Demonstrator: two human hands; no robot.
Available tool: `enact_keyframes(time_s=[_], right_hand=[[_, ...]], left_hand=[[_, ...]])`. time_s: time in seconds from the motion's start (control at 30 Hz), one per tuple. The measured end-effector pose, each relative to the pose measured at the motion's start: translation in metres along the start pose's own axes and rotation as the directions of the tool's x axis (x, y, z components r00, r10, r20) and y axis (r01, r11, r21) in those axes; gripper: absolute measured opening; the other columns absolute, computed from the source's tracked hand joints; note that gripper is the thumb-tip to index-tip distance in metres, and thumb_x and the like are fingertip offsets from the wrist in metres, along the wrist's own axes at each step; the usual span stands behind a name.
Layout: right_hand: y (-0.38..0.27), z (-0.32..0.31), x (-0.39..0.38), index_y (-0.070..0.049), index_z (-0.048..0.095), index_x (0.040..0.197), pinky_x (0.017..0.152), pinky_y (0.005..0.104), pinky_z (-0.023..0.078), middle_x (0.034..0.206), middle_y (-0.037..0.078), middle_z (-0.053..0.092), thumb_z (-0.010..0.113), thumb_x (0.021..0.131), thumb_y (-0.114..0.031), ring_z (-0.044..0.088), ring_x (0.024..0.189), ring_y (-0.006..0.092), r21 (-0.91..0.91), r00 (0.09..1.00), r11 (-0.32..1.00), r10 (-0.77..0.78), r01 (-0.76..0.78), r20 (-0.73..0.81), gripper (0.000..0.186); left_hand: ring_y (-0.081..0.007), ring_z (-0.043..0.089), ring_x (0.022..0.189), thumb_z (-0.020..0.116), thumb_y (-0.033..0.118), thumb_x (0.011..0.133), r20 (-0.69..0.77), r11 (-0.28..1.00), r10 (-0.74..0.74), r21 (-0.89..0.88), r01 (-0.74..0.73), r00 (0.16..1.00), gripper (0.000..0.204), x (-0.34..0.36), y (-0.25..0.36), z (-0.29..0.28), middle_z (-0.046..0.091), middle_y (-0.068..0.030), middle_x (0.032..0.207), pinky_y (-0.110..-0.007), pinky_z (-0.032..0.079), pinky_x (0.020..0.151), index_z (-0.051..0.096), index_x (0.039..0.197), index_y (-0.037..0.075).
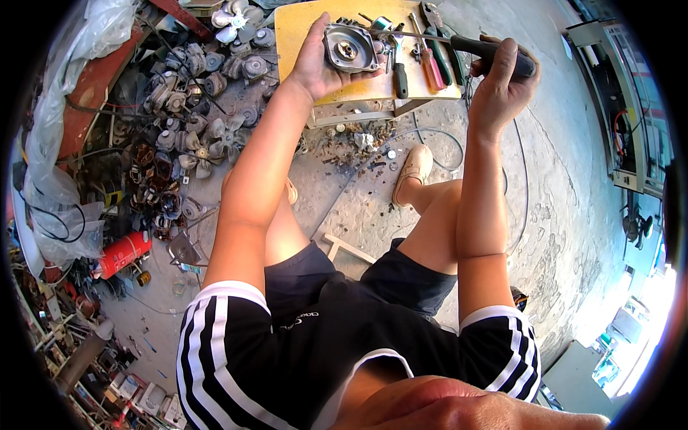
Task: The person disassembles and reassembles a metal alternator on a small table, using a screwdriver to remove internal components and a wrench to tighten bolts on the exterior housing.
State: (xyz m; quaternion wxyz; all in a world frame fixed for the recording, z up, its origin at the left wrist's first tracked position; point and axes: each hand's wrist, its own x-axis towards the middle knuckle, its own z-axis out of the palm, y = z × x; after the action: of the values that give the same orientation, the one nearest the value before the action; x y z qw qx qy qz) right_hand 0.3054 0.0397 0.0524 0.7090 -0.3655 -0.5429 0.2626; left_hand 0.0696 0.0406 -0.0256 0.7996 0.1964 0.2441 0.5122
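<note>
Over the near part of a small yellow table (299,32), my left hand (309,70) holds a round-cavity metal motor end cover (350,47). Its hollow side faces up, with a brass-coloured bushing at the centre. The thumb lies along its left edge and the fingers reach beneath it. My right hand (507,84) is closed round the black handle of a screwdriver (479,49). The long shaft points left, toward the far side of the cover; whether its tip touches anything there I cannot tell.
On the table lie a red-handled screwdriver (433,69), a black-handled tool (401,80) and green-handled pliers (438,57). Several old motors (208,79) are heaped on the floor at left, near a red cylinder (125,254). A cable (459,152) curls beside the table.
</note>
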Motion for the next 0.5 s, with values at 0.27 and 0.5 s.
enact_keyframes(time_s=[0.27, 0.5], right_hand=[[0.003, 0.004, -0.007, -0.001, 0.049, 0.102, 0.055, 0.0251, 0.053, 0.089, 0.016, 0.071, 0.061, 0.097, -0.028, 0.063, 0.061, 0.0114, 0.034, 0.988, 0.990, 0.137, -0.140, 0.070, 0.029], [0.003, 0.013, -0.012, 0.003, 0.054, 0.101, 0.068, 0.0248, 0.058, 0.090, 0.013, 0.068, 0.070, 0.090, -0.017, 0.069, 0.074, 0.0157, 0.125, 0.923, 0.918, 0.361, -0.377, 0.135, 0.028]], left_hand=[[-0.0282, 0.066, 0.104, 0.040, 0.059, 0.095, -0.010, 0.996, 0.088, -0.029, -0.089, 0.996, 0.063, -0.012, 0.013, 0.023, 0.066, -0.0127, 0.115, -0.047, 0.057, 0.087, 0.057, 0.124, 0.006], [-0.0282, 0.067, 0.101, 0.041, 0.061, 0.094, -0.112, 0.941, 0.334, -0.028, -0.339, 0.936, 0.061, -0.014, 0.013, 0.019, 0.068, -0.0099, 0.111, -0.049, 0.058, 0.082, 0.059, 0.122, 0.010]])
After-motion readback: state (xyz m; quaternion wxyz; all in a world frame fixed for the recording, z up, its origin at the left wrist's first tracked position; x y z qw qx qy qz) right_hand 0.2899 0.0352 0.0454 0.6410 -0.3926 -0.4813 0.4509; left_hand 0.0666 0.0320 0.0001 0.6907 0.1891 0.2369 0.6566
